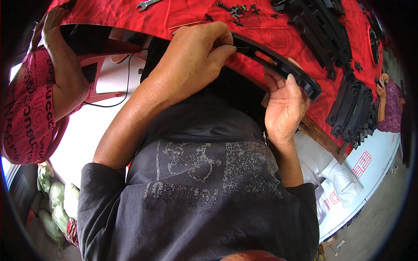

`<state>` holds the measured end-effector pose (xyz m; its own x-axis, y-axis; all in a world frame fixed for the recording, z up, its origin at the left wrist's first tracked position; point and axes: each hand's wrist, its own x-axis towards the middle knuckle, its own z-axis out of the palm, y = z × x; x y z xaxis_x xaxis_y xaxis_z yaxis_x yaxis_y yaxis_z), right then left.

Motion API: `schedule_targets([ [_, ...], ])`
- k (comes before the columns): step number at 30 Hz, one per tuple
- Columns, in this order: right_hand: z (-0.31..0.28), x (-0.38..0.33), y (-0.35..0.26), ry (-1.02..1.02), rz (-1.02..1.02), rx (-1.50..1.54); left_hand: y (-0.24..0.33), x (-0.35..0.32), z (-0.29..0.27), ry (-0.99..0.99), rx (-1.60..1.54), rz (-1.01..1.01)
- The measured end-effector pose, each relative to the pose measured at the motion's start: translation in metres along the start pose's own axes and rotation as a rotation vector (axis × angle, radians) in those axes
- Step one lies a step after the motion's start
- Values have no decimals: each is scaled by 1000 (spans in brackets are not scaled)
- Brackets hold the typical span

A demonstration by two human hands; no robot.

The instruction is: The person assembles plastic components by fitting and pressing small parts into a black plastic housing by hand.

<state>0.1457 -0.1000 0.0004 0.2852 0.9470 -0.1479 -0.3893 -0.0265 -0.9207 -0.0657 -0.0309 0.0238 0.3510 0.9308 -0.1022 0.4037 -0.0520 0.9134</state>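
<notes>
Holding curved black plastic strip (278, 65) at edge of red rose-patterned tablecloth (130, 15): left hand (196, 56) pinched on one end, right hand (285, 108) clasped under other. White bag (344, 180) below cloth, red-marked white sheet (370, 165) beside.

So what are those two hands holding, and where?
A curved black plastic strip: the right hand grips its right end from below, the left hand pinches its left end.
</notes>
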Motion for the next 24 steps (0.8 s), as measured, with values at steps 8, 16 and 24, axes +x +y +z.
schedule_targets([
  [8, -12, 2, -16, -39, 1, -56, 5, -3, 3, -35, -1, 36],
  [16, -14, 1, -21, -25, 22, -21, 7, -6, 3, -56, -22, -9],
  [24, -3, 2, -30, -9, 8, -65, 20, -14, 10, -71, -159, -32],
])
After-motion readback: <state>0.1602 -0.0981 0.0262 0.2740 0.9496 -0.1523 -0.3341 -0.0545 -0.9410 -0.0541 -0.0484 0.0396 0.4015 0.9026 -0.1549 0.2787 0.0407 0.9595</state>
